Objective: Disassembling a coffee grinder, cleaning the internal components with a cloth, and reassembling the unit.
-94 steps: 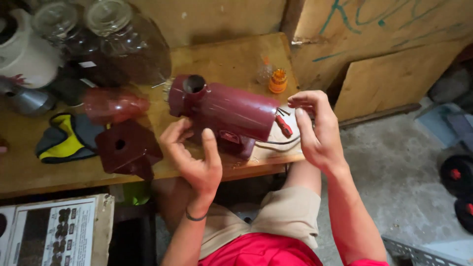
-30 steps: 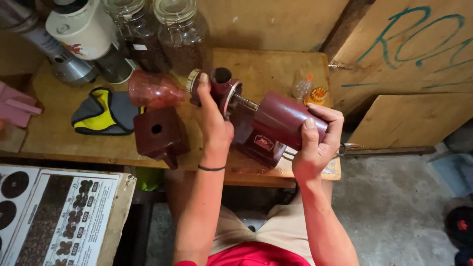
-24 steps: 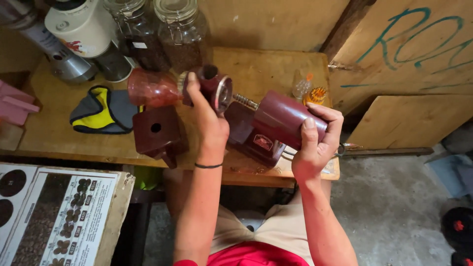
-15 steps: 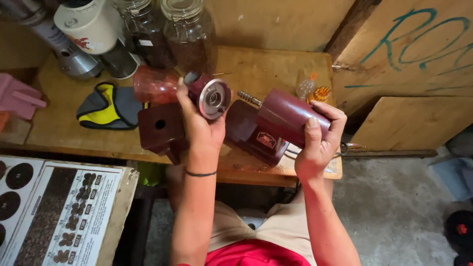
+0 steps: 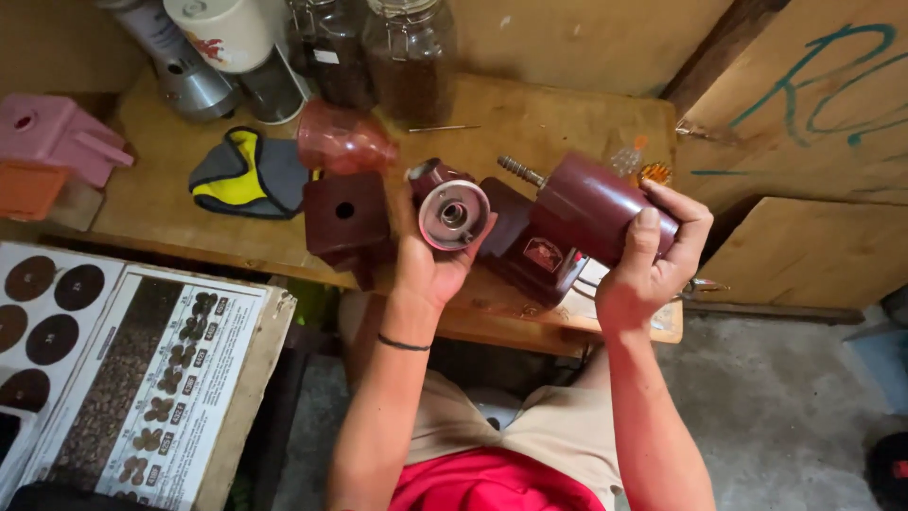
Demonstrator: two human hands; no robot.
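Your left hand (image 5: 427,270) is closed around a dark red round grinder head with a silver metal face (image 5: 448,206), lifted just clear of the machine and turned so the shiny disc and its centre hole look up at you, which puts the inside of the part in plain view. Your right hand (image 5: 646,265) is wrapped around the maroon cylindrical motor body of the grinder (image 5: 598,206), thumb across the near side and fingers over the far side, holding the heavy housing tilted on its darker base at the near right part of the worn wooden bench (image 5: 530,109). From the housing's left end a short threaded metal shaft (image 5: 520,171) sticks out bare, pointing toward the part you hold; the two are near but apart. The motor casing looks smooth, glossy and painted, the disc brushed and metallic with concentric rings. Just left of your left hand stands a dark red boxy block with a round hole in its top (image 5: 344,216), and beyond it lies a translucent reddish plastic hopper (image 5: 342,142) on its side. Further left rests a grey and yellow padded cloth (image 5: 244,175), soft and crumpled. At the far edge stand dark glass jars (image 5: 402,57), and an orange toothed piece (image 5: 654,174) lies just beyond the motor.
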